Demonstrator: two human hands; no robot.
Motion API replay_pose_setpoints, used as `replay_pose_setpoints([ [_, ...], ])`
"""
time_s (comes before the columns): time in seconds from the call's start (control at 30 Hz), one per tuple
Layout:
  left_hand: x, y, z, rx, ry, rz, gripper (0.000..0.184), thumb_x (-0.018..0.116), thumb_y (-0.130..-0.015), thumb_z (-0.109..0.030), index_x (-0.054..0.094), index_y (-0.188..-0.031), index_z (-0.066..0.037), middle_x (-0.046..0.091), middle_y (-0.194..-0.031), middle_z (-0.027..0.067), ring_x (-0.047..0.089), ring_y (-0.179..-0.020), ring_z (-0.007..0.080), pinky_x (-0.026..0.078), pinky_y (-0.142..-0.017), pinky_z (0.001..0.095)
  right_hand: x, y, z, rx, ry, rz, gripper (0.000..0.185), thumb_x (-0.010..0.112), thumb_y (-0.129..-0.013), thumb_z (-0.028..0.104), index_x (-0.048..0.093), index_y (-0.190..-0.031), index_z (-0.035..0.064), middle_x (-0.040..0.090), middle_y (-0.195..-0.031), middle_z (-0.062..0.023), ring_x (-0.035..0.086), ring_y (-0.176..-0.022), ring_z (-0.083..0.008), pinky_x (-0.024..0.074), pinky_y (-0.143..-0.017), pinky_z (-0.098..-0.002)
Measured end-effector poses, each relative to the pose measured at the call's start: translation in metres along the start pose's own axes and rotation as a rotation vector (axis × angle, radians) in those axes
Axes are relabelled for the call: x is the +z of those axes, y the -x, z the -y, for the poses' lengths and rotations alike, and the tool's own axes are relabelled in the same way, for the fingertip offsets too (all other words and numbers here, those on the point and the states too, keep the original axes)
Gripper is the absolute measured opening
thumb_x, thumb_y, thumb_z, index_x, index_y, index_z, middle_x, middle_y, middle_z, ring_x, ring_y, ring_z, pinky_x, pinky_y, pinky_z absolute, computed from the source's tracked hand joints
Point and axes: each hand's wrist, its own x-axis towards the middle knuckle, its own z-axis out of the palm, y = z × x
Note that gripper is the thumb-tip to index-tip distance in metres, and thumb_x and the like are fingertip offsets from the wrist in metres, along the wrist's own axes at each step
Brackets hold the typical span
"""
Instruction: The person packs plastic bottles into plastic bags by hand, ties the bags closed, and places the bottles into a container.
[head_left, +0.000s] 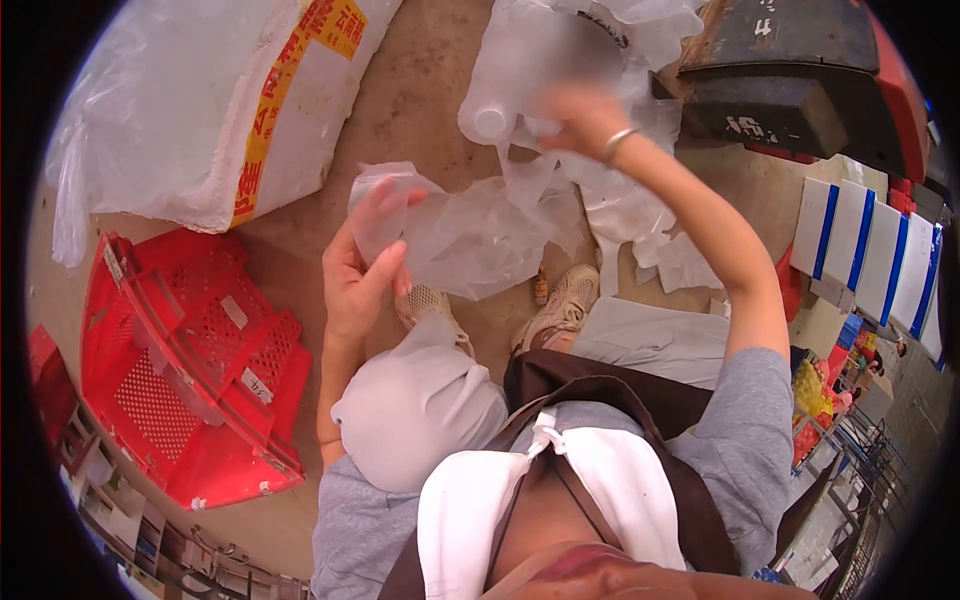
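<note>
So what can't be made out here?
All in the head view:
- Right hand: fingertips and what they touch, lost in a blurred patch.
- Left hand: whether its fingers grip the plastic film, which partly covers them.
- Foam box: any contents, behind cloudy plastic; its far end, cut by the top edge.
- Little bottle between the shoes: label too small to read.

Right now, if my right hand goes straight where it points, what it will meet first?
Your right hand would likely meet the clear plastic at or just beyond its fingers, though blur hides part there and depth is unclear.
</note>
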Motion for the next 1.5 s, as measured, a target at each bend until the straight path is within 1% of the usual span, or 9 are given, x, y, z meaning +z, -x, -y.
replay_pose_setpoints([
  [0.17,-0.005,-0.003,-0.005,-0.022,0.009,0.067,0.053,0.047,-0.083,0.0,0.032,-0.134,0.003,0.04,-0.133,0.0211,0.049,-0.053,0.0031,0.042,-0.05,0.0176,-0.107,0.049,0.025,0.352,-0.646,-0.476,0.023,0.071,-0.067,0.017,0.058,-0.081,0.0034,0.054,-0.066,-0.0002,0.046,-0.06,-0.0066,0.0404,-0.057,-0.0209],
  [0.47,-0.002,-0.001,-0.002,0.009,-0.06,0.29,0.062,0.051,-0.081,-0.007,0.027,-0.137,0.002,0.03,-0.138,0.0275,0.044,-0.048,0.0045,0.039,-0.047,0.0192,-0.097,0.066,0.116,-0.265,-0.644,-0.507,0.032,0.077,-0.061,0.016,0.058,-0.083,0.0009,0.056,-0.062,-0.0076,0.057,-0.051,-0.0182,0.0433,-0.044,-0.026],
  [0.57,-0.012,0.009,-0.004,0.049,-0.017,0.302,0.06,0.054,-0.079,-0.004,0.031,-0.134,0.006,0.034,-0.137,0.0237,0.047,-0.058,0.0065,0.041,-0.057,0.0204,-0.017,0.047,0.129,0.167,-0.883,-0.044,0.029,0.073,-0.07,0.019,0.06,-0.089,0.0006,0.063,-0.077,-0.0094,0.062,-0.066,-0.0179,0.0492,-0.057,-0.0285],
  [0.7,-0.015,0.017,-0.003,0.065,0.203,0.255,0.061,0.056,-0.077,-0.005,0.033,-0.132,0.008,0.036,-0.136,0.0224,0.047,-0.066,0.0065,0.04,-0.068,0.0207,0.017,0.042,0.088,-0.111,-0.619,0.023,0.023,0.063,-0.079,0.021,0.06,-0.088,-0.0001,0.06,-0.068,-0.0142,0.061,-0.06,-0.0272,0.0495,-0.056,-0.029],
  [0.8,-0.013,0.01,-0.002,0.048,0.109,0.194,0.064,0.058,-0.077,-0.01,0.033,-0.134,0.006,0.036,-0.136,0.0232,0.051,-0.086,0.0112,0.038,-0.068,0.018,-0.071,-0.002,0.038,0.328,-1.17,0.086,0.019,0.06,-0.08,0.017,0.062,-0.088,-0.0002,0.063,-0.072,-0.0091,0.063,-0.068,-0.0211,0.0521,-0.067,-0.0285],
  [0.93,-0.019,0.006,0.01,0.108,0.024,0.183,0.068,0.059,-0.076,-0.015,0.031,-0.136,0.001,0.035,-0.136,0.0239,0.043,-0.114,0.0191,0.035,-0.067,0.0152,0.039,-0.066,-0.061,0.95,-1.296,-0.025,0.036,0.063,-0.078,0.024,0.057,-0.105,0.0003,0.061,-0.099,-0.0129,0.059,-0.092,-0.0201,0.0494,-0.076,-0.0332],
  [1.1,-0.02,0.016,-0.001,0.041,0.076,0.179,0.07,0.062,-0.075,-0.016,0.032,-0.137,-0.003,0.034,-0.136,0.0249,0.038,-0.121,0.021,0.035,-0.067,0.0149,0.104,-0.118,-0.088,1.294,-0.638,-0.05,0.064,0.069,-0.069,0.038,0.051,-0.115,-0.0044,0.057,-0.112,-0.0177,0.055,-0.103,-0.0296,0.0461,-0.084,-0.0391],
  [1.37,-0.028,0.021,0.003,0.087,0.093,0.075,0.072,0.063,-0.074,-0.016,0.031,-0.138,-0.006,0.031,-0.138,0.0258,0.036,-0.124,0.0232,0.037,-0.08,0.0196,0.001,-0.054,-0.05,1.156,-1.798,0.055,0.051,0.066,-0.072,0.035,0.055,-0.108,0.0005,0.061,-0.099,-0.0126,0.06,-0.092,-0.0228,0.048,-0.084,-0.0362],
  [1.5,-0.024,0.014,-0.002,0.135,-0.005,0.071,0.072,0.061,-0.073,-0.014,0.03,-0.137,-0.002,0.03,-0.139,0.0233,0.031,-0.127,0.0197,0.033,-0.09,0.0208,-0.04,0.033,0.008,0.651,-2.185,0.127,0.056,0.066,-0.073,0.027,0.046,-0.122,0.0076,0.057,-0.111,-0.0096,0.057,-0.1,-0.0196,0.0481,-0.086,-0.037],
])
